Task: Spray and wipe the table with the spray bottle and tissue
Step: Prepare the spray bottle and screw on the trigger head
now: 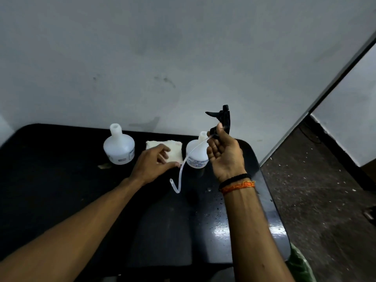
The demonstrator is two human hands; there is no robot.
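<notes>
Right now the spray bottle stands in pieces: the right hand (223, 153) pinches the black trigger head (220, 121) by its collar, lifted above the table (61, 190), with the clear dip tube (187, 159) hanging from it in a curve whose free end hooks up just above the table top. The left hand (152, 161) rests on the folded tissue (173, 150), fingers loosely bent over its near edge; whether it actually grips the tissue I cannot tell. The two hands are apart, one on each side of the hanging tube.

Taking the tissue as the landmark: one open white bottle (119, 147) stands just to its left, and a second white bottle (197, 153) stands just to its right, partly hidden behind the right hand and tube. The trigger head is up and to the right of the tissue, over that second bottle.

Risks, as I judge them: the springy tube may miss the narrow neck when the head goes back in, flicking drops about or tipping the light bottle. The pinch on the collar is slight, so the head could slip. With two alike bottles open, the head could go into the wrong one. Wet drops already shine on the table nearer the person than the tissue.

Count: two white bottles, one trigger head with one tube, one tissue, two hands, two wrist bands (237, 183).
</notes>
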